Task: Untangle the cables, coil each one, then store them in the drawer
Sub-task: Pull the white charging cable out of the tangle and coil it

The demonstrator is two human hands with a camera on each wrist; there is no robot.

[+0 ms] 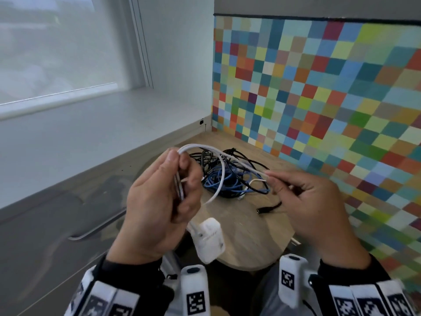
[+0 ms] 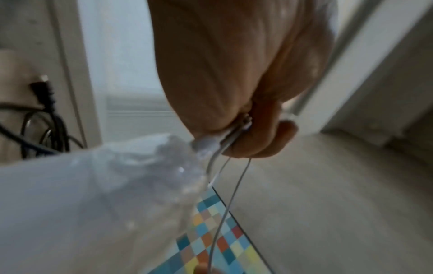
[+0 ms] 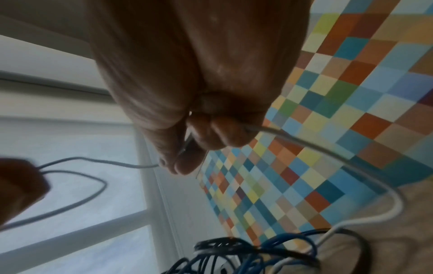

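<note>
A person is standing over a small wooden counter (image 1: 246, 226) in a corner, with a window on one side and a wall of many-coloured squares (image 1: 319, 87) on the other. Both hands are raised above the counter and working on a thin white cable (image 1: 222, 176).

The left hand (image 1: 157, 201) is clenching several loops of this white cable, its fingers curled round the gathered turns. A white charger block (image 1: 209, 240) is hanging just below that hand. The right hand (image 1: 312, 206) is pinching the same cable between thumb and fingertips, a little to the side, and one strand is running slack between the two hands. Beyond the right hand, the cable is trailing down toward the pile.

On the counter behind the hands, a heap of cables is lying knotted together: a blue cable (image 1: 218, 181) and black cables (image 1: 232, 156) crossing over each other. A loose black plug end (image 1: 267, 208) is lying apart from the heap, nearer the person.

To the left, a grey drawer front with a curved handle (image 1: 98, 226) is sitting closed.

Judging from this, the task is at an early stage. The white cable looks partly coiled, though its tail may still be caught in the heap. The blue and black cables are still tangled, and nothing appears to be stored yet.
</note>
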